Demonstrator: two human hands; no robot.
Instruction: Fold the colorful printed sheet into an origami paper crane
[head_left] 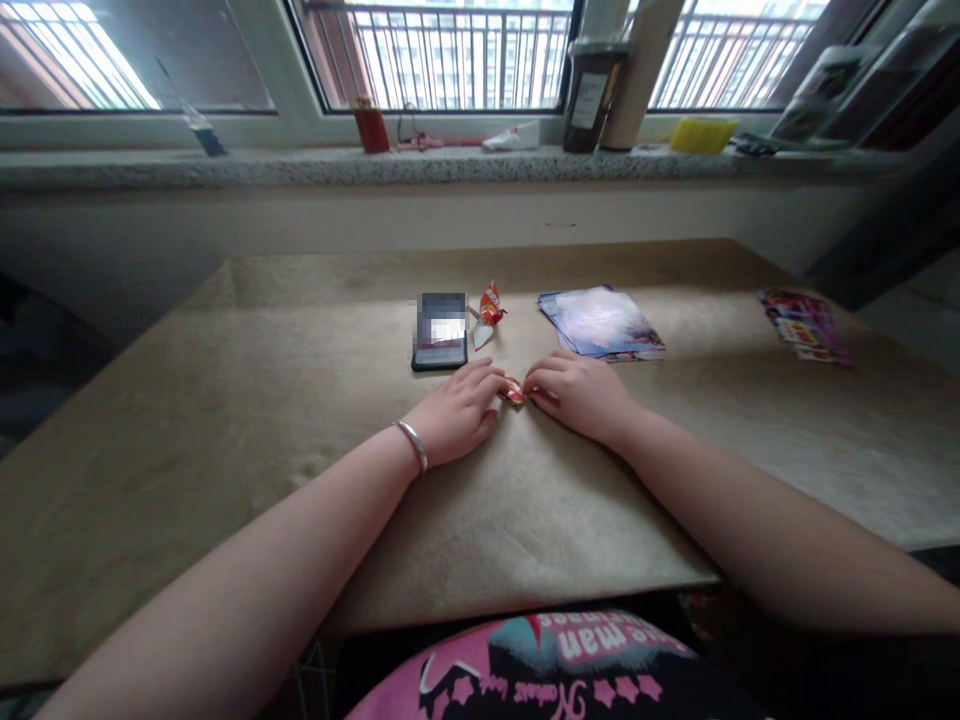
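A small red-and-orange candy wrapper lies on the table between my two hands. My left hand, with a silver bangle at the wrist, has its fingertips pressed on the wrapper's left end. At its right end, the bent fingers of my right hand are pinched together. Whether the wrapper holds anything inside cannot be made out. Just beyond my left hand lies a phone with its screen up and partly blurred. Beside the phone is another crumpled red-and-orange wrapper.
A stack of glossy printed sheets lies right of centre on the brown-covered table. Colourful cards sit at the far right. The stone windowsill behind carries a dark jar, a red bottle and a yellow sponge-like block.
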